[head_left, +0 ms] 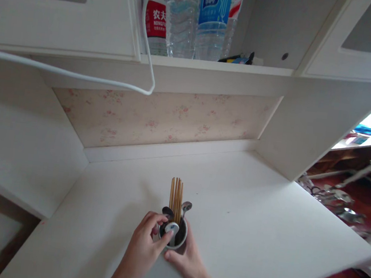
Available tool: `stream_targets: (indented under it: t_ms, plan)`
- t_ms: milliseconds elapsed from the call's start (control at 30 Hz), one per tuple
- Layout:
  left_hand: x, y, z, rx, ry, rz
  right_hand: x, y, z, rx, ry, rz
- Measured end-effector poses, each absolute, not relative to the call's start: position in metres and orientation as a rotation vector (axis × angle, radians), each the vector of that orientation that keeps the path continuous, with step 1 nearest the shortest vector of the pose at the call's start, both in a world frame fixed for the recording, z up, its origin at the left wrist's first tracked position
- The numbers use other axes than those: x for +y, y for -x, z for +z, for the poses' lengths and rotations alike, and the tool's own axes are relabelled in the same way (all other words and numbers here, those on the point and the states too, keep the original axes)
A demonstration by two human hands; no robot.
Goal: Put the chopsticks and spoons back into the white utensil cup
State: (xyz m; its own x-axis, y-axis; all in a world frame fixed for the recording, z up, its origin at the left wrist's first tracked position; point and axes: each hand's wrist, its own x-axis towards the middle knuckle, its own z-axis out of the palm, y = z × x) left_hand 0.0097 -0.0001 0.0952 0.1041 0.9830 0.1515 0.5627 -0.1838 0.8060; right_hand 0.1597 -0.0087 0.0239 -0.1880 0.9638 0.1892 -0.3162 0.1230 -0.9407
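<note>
On the white tabletop stands a round cup (179, 244) with a pale rim. Several wooden chopsticks (176, 198) rise from its far side. Inside it a small metal spoon (186, 206) leans right, and a darker spoon (167, 211) leans left. My left hand (143, 239) is over the cup's left rim, its thumb and fingers closed on a light-coloured spoon (172, 228) at the near side. The lower end of that spoon drops into the cup's shadow. With fingers wrapped round the cup's right side, my right hand (190, 261) grips it; the fingertips behind are hidden.
Above the desk (231, 206), an open cabinet shelf (263, 70) holds several plastic bottles (213, 21). A white cable (111, 83) hangs across the upper left. Side panels (314, 122) flank the desk. Blurred metal items (347, 214) lie beyond its right edge.
</note>
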Motion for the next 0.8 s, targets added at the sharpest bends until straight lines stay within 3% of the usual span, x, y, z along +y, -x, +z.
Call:
stream_targets:
  t_ms: [367, 600, 800]
  plan:
    - [0.003, 0.034, 0.045, 1.587, -1.145, 1.082, 0.027, -0.215, 0.024, -1.261, 1.115, 1.095]
    - [0.001, 0.047, 0.023, 1.571, -1.338, 0.955, 0.123, -0.308, 0.036, -1.113, 1.446, 0.634]
    - [-0.001, 0.048, 0.021, 1.552, -1.433, 0.886, 0.156, -0.348, 0.035, -1.031, 1.518, 0.515]
